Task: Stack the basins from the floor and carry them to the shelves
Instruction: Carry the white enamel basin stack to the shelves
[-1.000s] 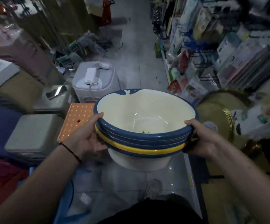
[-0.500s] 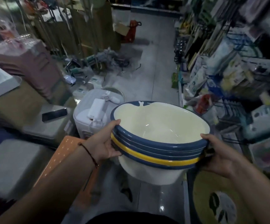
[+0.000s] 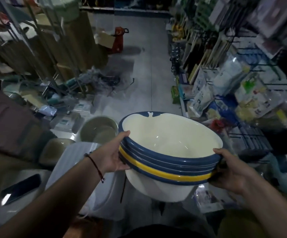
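A stack of several cream basins (image 3: 170,145) with blue rims, one rim yellow, is held in front of me above the floor, tilted slightly down to the right. My left hand (image 3: 113,155) grips the stack's left rim, thumb on top and fingers underneath. My right hand (image 3: 228,170) grips the right rim the same way. Wire shelves (image 3: 252,93) full of packaged goods run along the right side of the aisle.
A grey tiled aisle (image 3: 147,69) stretches ahead. A metal pot (image 3: 99,129) and a white appliance (image 3: 80,172) sit on the floor at left, with boxes and clutter (image 3: 74,93) beyond. A red hand truck (image 3: 119,39) stands far ahead. A phone (image 3: 21,188) lies at lower left.
I have moved forward along the aisle and the view has tilted up; the white appliance and orange board slid down and back. Both hands keep their grip on the stack.
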Demonstrator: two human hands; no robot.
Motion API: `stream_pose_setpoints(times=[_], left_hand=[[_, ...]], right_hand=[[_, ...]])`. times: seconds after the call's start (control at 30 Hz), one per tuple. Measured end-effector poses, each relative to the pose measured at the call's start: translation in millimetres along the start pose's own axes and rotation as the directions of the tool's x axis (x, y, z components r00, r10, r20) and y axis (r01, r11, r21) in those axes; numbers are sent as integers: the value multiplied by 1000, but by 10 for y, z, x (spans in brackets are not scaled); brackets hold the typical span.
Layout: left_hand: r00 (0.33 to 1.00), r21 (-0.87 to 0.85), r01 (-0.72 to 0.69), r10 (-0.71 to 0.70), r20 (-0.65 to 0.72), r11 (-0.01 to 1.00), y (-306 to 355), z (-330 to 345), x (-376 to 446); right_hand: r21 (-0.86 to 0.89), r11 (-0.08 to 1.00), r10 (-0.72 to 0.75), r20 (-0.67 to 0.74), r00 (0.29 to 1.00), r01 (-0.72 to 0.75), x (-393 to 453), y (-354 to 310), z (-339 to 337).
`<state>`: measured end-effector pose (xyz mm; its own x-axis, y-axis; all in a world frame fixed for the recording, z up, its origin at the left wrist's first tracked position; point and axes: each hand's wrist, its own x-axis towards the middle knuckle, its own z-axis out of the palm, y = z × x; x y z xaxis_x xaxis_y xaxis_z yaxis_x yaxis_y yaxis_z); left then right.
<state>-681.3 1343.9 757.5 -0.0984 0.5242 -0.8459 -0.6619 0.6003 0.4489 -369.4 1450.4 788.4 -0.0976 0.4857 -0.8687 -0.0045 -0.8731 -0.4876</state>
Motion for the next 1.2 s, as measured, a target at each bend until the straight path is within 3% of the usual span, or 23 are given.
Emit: stream_pose_setpoints(times=[0.2, 0.37, 0.6, 0.93, 1.2], left_hand=[[1000, -33, -1, 2, 28, 999, 827, 198, 890], [998, -123, -40, 33, -55, 992, 1543, 482, 1395], [964, -458, -66, -61, -258, 887, 2148, 169, 1788], [915, -748, -177, -172, -364, 640, 2710, -1109, 2421], [931, -893, -196, -209, -300, 406, 2894, -2062, 2940]], right_hand=[[-29, 999, 43, 11, 999, -43, 944, -1085, 546], [-172, 982, 88, 32, 996, -81, 1819, -2159, 1186], [-474, 872, 166, 56, 985, -120, 2454, -3114, 2569], [-803, 594, 222, 100, 970, -53, 3402, -3212, 4920], [-916, 401, 258, 78, 963, -33, 4178, -2720, 6457]])
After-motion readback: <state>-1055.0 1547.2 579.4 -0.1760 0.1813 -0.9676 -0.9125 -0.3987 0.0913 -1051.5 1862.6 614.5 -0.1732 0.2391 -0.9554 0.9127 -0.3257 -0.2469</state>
